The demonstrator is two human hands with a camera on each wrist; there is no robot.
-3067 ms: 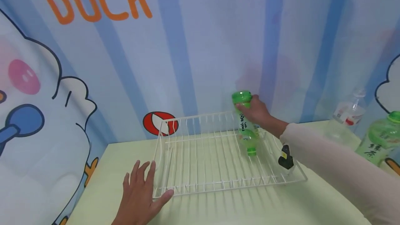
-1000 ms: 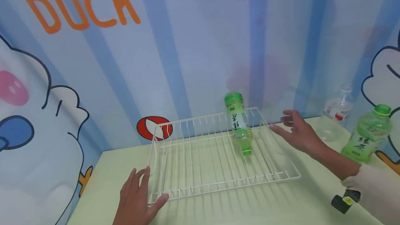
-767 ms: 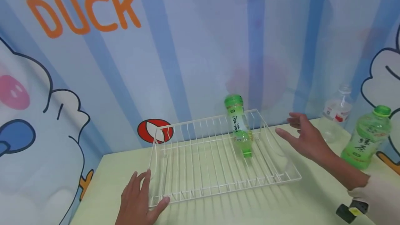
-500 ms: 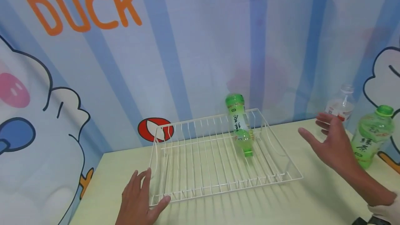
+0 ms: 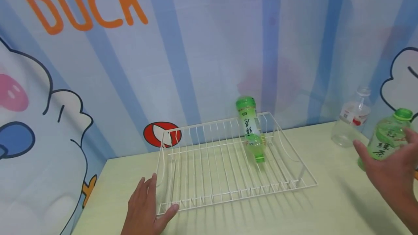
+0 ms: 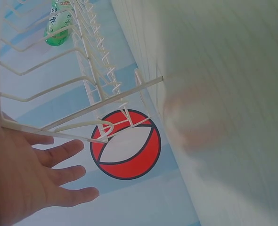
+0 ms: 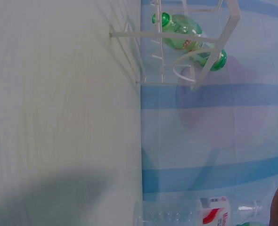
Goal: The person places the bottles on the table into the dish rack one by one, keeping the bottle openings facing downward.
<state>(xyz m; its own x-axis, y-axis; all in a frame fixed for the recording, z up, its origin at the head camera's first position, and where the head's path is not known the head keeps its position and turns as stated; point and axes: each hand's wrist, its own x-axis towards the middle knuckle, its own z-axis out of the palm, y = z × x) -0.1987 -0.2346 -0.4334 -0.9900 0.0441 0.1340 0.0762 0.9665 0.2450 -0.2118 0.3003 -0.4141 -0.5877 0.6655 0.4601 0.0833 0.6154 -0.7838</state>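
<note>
I am resting my left hand [image 5: 143, 209] flat, fingers relaxed, against the white wire rack [image 5: 228, 184], where one green tea bottle [image 5: 250, 128] is leaning. My right hand [image 5: 392, 171] is spreading open around the upright green tea bottle [image 5: 385, 137], gripping nothing.

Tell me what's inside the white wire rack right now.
One green tea bottle lies in the white wire rack, base leaning on the far rim, cap pointing toward the near side. The other slots show nothing. The left hand rests against its near-left corner.
</note>
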